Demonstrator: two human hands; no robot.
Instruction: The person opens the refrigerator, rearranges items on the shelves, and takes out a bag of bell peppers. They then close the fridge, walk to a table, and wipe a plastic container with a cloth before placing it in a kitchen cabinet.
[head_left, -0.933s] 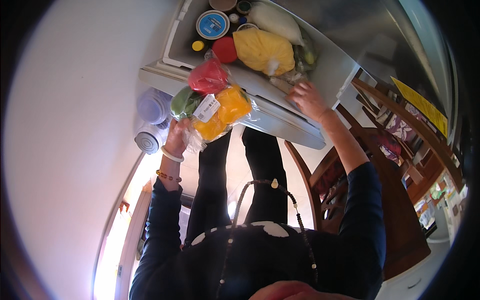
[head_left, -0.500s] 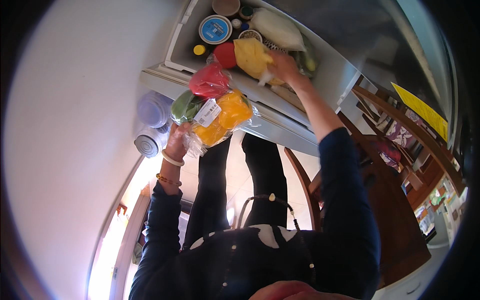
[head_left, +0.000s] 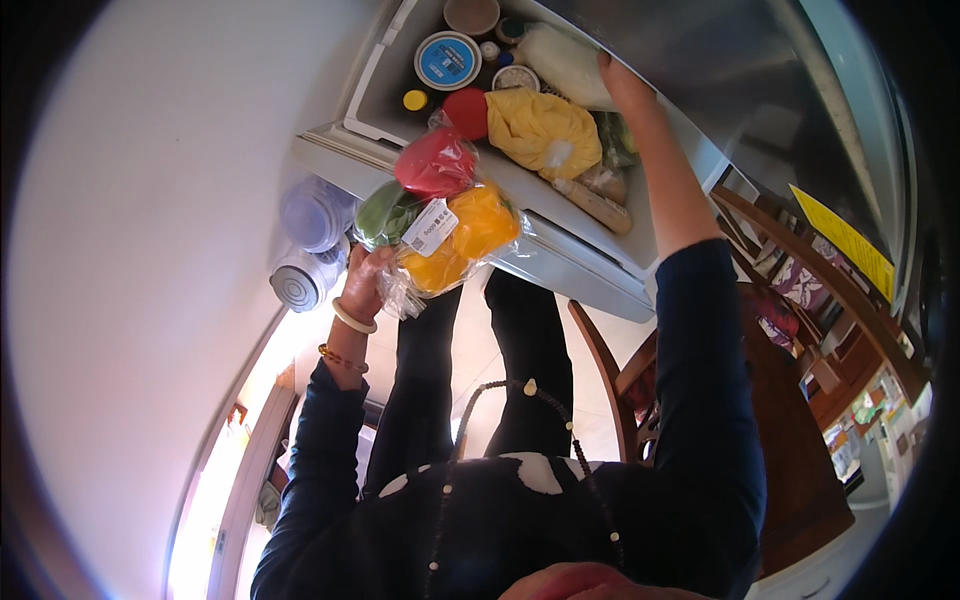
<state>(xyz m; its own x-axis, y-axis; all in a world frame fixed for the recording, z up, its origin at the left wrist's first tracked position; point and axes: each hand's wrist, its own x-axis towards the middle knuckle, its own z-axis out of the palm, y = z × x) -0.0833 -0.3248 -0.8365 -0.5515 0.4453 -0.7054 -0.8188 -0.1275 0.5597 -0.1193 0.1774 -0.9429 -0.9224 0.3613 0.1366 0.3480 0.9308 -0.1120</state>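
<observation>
Head view: bag of peppers (head_left: 430, 178) held up at the drawer (head_left: 575, 262), hiding part of its front edge. Red, green and yellow show through glossy plastic; a white label covers some. Left hand (head_left: 364, 281) pinches the bag's lower-left corner, fingers partly lost behind it. Right hand (head_left: 627, 88) at the drawer's far side, by a white bag (head_left: 562, 62); fingertips hidden, grip cannot be told. Yellow bag (head_left: 530, 125) nearer, contents unseen. Brown-lidded tub (head_left: 472, 14) cut off at top.
</observation>
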